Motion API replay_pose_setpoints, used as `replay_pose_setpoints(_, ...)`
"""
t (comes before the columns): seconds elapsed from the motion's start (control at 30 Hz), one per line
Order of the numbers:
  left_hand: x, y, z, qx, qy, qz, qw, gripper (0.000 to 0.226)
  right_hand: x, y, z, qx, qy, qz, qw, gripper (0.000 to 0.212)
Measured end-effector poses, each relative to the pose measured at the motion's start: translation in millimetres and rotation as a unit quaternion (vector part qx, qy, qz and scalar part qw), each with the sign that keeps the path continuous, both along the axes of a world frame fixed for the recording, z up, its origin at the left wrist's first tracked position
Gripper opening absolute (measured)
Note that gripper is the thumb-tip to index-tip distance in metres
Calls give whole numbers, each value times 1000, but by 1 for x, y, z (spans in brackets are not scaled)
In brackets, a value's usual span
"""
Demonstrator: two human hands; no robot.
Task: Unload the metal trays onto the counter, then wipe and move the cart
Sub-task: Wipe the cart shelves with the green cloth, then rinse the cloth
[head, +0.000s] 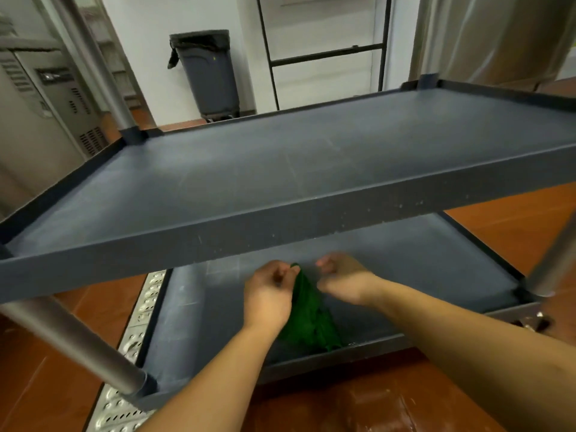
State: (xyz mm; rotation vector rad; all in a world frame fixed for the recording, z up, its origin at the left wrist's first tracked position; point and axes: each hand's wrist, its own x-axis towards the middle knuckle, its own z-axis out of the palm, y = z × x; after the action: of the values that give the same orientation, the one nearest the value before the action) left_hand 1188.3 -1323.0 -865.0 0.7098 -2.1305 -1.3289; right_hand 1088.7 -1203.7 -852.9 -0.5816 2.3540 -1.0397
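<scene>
A dark grey plastic cart fills the view, with a bare upper shelf [311,157] and a lower shelf [405,269] beneath it. Both my hands reach under the upper shelf, over the lower one. My left hand [269,294] pinches the top of a green cloth [311,319], which hangs down from it to the lower shelf. My right hand [343,279] is just right of the cloth with its fingers curled; its fingertips are blurred, and whether they hold the cloth is unclear. No metal trays are in view.
Metal cart posts stand at the near left [78,341], far left [103,76] and right [554,263]. A grey bin [208,73] stands by the far wall. A perforated floor drain [137,325] runs under the cart's left side across red tile floor [514,226]. Steel equipment [46,98] is at left.
</scene>
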Motion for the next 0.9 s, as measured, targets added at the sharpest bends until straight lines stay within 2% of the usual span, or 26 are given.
replay_pose_setpoints(0.03, 3, 4, 5, 11, -6, 11, 1000, 25, 4, 6, 2, -5, -26, 32, 999, 46)
replay_pose_setpoints(0.1, 13, 16, 17, 30, -34, 35, 998, 22, 19, 19, 11, 10, -21, 72, 997, 65)
replay_pose_setpoints(0.17, 27, 35, 31, 58, -64, 60, 994, 20, 34, 33, 20, 44, 23, 83, 995, 74)
replay_pose_setpoints(0.27, 49, 61, 62, 74, -83, 83, 990, 16, 57, 53, 43, 56, 43, 86, 994, 77)
replay_pose_setpoints(0.4, 78, 87, 126, 63, -142, 77, 985, 16, 87, 84, 94, 76, 9, 74, 994, 74)
replay_pose_setpoints(0.47, 97, 103, 169, 63, -175, 76, 979, 18, 107, 102, 128, 57, -44, 33, 997, 74)
replay_pose_setpoints(0.53, 116, 116, 219, 65, -204, 77, 974, 17, 129, 118, 166, -1, -131, -27, 991, 68)
replay_pose_setpoints(0.6, 127, 122, 270, 60, -223, 68, 971, 16, 151, 132, 207, -91, -241, -143, 956, 43)
replay_pose_setpoints(0.67, 136, 125, 322, 48, -243, 52, 968, 16, 169, 144, 251, -126, -290, -226, 921, 20)
replay_pose_setpoints(0.77, 152, 133, 395, 29, -241, 15, 970, 18, 193, 157, 320, -140, -266, -235, 925, 14)
replay_pose_setpoints(0.9, 189, 149, 477, -29, -236, -61, 969, 17, 230, 167, 416, -122, -126, -185, 967, 19)
